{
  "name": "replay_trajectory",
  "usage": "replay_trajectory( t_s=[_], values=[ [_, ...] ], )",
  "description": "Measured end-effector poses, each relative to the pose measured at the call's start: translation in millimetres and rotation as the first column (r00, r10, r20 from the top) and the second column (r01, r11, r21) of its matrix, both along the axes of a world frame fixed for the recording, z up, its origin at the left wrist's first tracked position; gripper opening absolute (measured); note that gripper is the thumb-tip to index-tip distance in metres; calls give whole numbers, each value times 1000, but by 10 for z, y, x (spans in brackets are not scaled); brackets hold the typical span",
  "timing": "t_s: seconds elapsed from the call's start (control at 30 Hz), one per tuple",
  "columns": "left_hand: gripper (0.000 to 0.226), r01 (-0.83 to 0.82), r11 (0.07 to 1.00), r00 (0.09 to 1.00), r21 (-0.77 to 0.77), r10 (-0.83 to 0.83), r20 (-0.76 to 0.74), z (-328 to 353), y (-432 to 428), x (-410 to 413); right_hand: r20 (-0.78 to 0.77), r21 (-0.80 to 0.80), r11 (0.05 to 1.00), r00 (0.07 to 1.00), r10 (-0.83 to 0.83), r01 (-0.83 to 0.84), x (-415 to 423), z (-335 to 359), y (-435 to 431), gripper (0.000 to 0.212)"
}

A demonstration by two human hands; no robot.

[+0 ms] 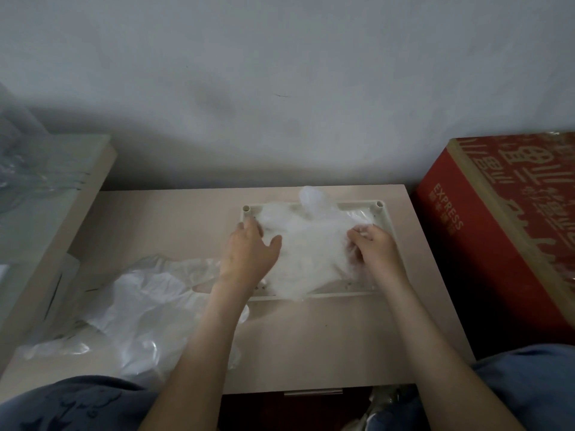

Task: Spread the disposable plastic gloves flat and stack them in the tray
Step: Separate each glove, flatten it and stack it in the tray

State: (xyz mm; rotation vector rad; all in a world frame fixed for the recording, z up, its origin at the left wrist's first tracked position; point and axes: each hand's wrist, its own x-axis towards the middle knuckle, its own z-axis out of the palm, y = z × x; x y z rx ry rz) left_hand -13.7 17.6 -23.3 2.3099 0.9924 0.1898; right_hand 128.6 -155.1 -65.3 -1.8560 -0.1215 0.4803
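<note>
A shallow cream tray (385, 219) lies on the small beige table (311, 337). Translucent white plastic gloves (311, 244) lie in the tray, one part puffed up at the far rim. My left hand (249, 253) presses on the gloves' left side with its fingers spread and fairly straight. My right hand (375, 247) is on their right side, its fingers curled and pinching the plastic. A loose heap of more crumpled gloves (140, 306) lies on the table's left part, partly under my left forearm.
A big red cardboard box (497, 231) stands right of the table. A higher beige ledge (62, 197) with clear plastic on it runs along the left. A grey wall is behind. My knees in blue trousers are at the bottom.
</note>
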Motion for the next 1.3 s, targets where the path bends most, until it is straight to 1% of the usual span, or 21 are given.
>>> replay_trajectory(
  t_s=[0.03,0.07,0.13,0.2,0.3,0.37,0.47,0.6,0.67,0.77,0.83,0.9,0.97,1.0,1.07,1.1,1.13,1.17,1.2,1.23,1.3],
  values=[
    [36,63,998,998,-4,-63,14,10,-52,17,-49,44,999,999,-20,22,2,26,15,8],
    [35,130,991,991,-4,-131,-20,7,-92,32,-81,68,997,996,-37,42,10,44,26,8],
    [38,227,973,961,-33,-229,-155,-24,-122,42,-131,116,990,990,-60,75,10,81,44,11],
    [40,257,957,935,-135,-281,-215,-73,-93,33,-175,155,984,982,-66,94,7,99,48,13],
    [40,288,902,914,-322,-359,-188,-78,-47,-3,-226,167,980,972,-65,104,10,107,30,13],
    [35,304,857,912,-416,-387,-132,-43,-41,-29,-237,168,980,969,-65,107,14,104,17,14],
    [30,283,816,937,-504,-348,-37,1,-23,-59,-211,140,985,975,-74,105,3,104,4,17],
    [30,252,770,958,-586,-285,38,64,22,-57,-88,-31,997,994,-69,66,4,116,-24,18],
    [31,254,762,948,-596,-318,-3,79,55,-64,-22,-109,992,998,-59,56,14,103,-41,16],
    [31,214,785,918,-581,-365,-156,74,98,-70,75,-203,979,997,-8,23,33,55,-71,12],
    [36,186,819,871,-542,-393,-294,64,94,-58,126,-280,960,990,58,-21,43,28,-77,11],
    [42,201,865,801,-460,-416,-431,67,77,-52,174,-328,943,979,110,-48,52,4,-76,13],
    [43,240,918,751,-316,-382,-539,93,72,-54,211,-335,940,968,135,-59,70,-30,-80,15],
    [43,249,944,750,-218,-330,-573,106,70,-47,220,-332,941,965,143,-63,78,-40,-82,15],
    [45,205,978,828,25,-160,-537,133,44,-12,237,-326,942,959,158,-75,91,-65,-92,15],
    [46,163,977,887,140,-83,-453,154,8,25,253,-325,943,953,166,-78,93,-71,-95,15],
    [45,140,962,942,234,-57,-331,156,-34,76,270,-328,941,947,173,-78,95,-80,-99,15],
    [44,166,938,971,305,-101,-218,140,-87,129,288,-335,939,940,181,-78,97,-87,-101,16],
    [45,235,909,969,344,-193,-154,105,-142,172,299,-347,935,936,188,-76,94,-91,-103,16],
    [50,333,874,943,354,-296,-154,40,-185,202,308,-364,929,932,192,-71,98,-97,-98,15],
    [61,512,807,853,294,-437,-287,-153,-248,231,349,-439,899,919,185,-14,107,-109,-92,15]
  ],
)
